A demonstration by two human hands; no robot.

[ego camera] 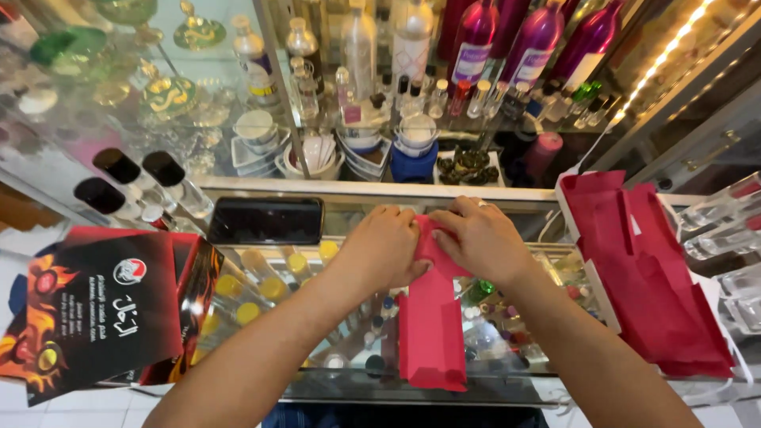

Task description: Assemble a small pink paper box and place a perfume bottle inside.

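Red paper strip [430, 325] hangs down from your fingertips over the glass counter [349, 214], its top end pinched between both hands. Your left hand [384, 246] and right hand [479, 238] clench that upper fold together, so the rest trails free below your fingers.

A perfume shop: glass display counter [507, 194], shelves of perfume bottles [476, 40].
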